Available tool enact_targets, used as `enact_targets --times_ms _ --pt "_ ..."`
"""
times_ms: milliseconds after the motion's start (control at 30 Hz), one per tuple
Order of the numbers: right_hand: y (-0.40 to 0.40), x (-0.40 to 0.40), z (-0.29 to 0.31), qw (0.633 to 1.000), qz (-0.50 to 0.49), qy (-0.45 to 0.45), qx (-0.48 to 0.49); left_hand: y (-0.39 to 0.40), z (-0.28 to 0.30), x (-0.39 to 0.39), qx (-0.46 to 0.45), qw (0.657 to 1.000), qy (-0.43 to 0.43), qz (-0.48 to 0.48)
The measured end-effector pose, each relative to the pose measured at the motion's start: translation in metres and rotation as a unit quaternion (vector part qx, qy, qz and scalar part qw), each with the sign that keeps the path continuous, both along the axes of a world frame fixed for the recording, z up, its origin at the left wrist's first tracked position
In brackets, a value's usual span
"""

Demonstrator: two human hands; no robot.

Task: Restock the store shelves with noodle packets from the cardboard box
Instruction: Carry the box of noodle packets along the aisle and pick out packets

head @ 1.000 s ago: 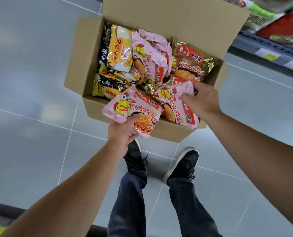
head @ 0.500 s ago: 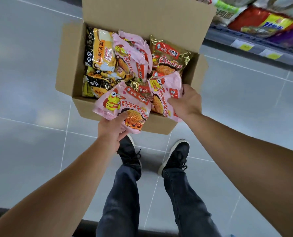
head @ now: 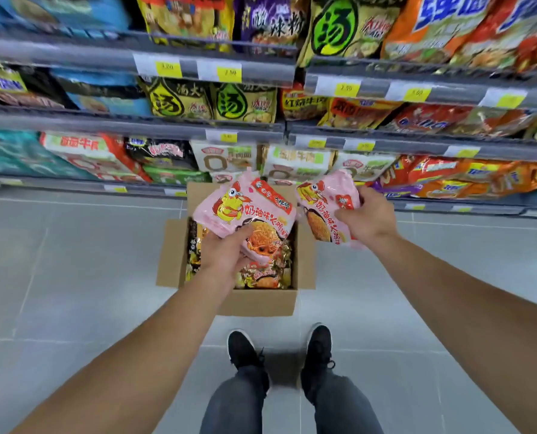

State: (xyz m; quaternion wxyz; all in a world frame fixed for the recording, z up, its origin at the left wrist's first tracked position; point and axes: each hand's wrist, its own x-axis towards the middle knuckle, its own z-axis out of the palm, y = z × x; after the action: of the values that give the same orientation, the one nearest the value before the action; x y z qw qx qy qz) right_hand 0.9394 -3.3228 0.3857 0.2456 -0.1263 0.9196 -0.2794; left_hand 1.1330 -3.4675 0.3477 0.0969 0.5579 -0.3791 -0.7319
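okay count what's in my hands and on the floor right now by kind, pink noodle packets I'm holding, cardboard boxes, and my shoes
Pink noodle packets in hand: 2, one in the left hand at, one in the right hand at
Cardboard box: 1
Black shoes: 2, at and
Total: 5

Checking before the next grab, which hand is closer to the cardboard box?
Left. The left hand appears directly over the open cardboard box; the right hand is off to the box's right.

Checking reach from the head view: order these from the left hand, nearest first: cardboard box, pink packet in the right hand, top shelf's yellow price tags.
1. Cardboard box, directly beneath the left hand.
2. Pink packet, rightward in the right hand.
3. Yellow price tags, high on the top shelf.
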Motion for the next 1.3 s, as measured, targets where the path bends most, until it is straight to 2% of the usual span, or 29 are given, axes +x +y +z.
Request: enact_targets --times_ms 233,500,833,1000,1300 --pt "0.027 -0.014 0.163 0.991 -0.027 0.097 -0.090 -0.004 0.160 -0.022 -0.083 0.990 0.096 -0.061" --pt "0.072 -0.043 0.277 0.970 -0.018 0.175 -0.169 0.025 0.279 -0.058 -0.135 0.972 0.179 -0.074" --pt "0.159 -0.107 0.364 0.933 0.043 0.290 -0.206 0.108 0.367 -0.129 -0.176 0.953 0.242 -0.043" --pt "0.213 -0.157 0.404 0.894 0.053 0.381 -0.231 0.162 0.400 -0.184 -0.164 0.937 0.307 -0.034" --pt "0.242 -0.253 0.474 0.796 0.095 0.571 -0.176 0.187 0.459 -0.266 -0.180 0.908 0.378 -0.018"
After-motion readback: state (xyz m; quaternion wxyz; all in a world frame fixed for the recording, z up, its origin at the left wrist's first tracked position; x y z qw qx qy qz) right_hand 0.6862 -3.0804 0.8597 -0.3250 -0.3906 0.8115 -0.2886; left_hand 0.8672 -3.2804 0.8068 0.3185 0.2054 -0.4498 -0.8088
